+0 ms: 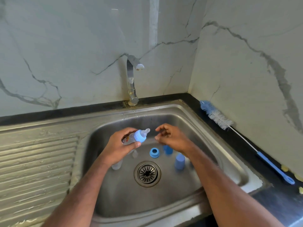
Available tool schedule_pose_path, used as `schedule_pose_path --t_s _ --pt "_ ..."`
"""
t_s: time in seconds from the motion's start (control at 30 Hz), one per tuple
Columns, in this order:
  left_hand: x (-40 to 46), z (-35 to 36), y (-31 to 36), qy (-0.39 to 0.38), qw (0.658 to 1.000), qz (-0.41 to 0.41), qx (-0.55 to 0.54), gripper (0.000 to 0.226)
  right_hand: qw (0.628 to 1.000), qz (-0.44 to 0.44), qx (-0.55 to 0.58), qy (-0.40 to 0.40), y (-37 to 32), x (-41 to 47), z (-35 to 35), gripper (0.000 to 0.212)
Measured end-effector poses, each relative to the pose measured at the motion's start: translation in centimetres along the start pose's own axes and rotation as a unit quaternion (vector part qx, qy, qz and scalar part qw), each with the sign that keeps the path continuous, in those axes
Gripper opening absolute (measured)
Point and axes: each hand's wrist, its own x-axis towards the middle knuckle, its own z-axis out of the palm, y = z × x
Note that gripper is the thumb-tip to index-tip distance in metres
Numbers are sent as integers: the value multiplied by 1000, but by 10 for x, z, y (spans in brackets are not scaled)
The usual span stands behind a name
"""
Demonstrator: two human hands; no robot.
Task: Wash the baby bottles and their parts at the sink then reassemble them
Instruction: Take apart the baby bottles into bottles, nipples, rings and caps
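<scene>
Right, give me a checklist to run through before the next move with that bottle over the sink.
1. Bottle held firmly: ok. The left hand grips the baby bottle around its body.
2. Nipple and blue collar on the bottle: ok, both attached.
3. Right hand free: ok, fingers loosely curled, holding nothing.
4. Loose parts within reach: ok. A blue ring and blue caps lie in the sink.
5. Water running from the tap: not ok, no stream visible.
6. Bottle brush at hand: ok, on the counter to the right.
</scene>
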Motion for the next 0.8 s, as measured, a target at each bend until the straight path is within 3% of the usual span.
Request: schedule_pose_path --t_s 0.1,0.2,0.37,0.8 --pt "1 1 -1 -1 1000 22 18 41 993 -14 111 -34 -17 2 6 29" --pt "2 2 -2 0 999 27 20 45 995 -15 77 -68 -21 5 16 37" --pt "3 7 1 -2 998 37 53 47 995 -41 10 -86 -24 9 31 26" --pt "3 -8 7 -46 998 -28 37 31 991 -44 44 -121 -30 9 31 31"
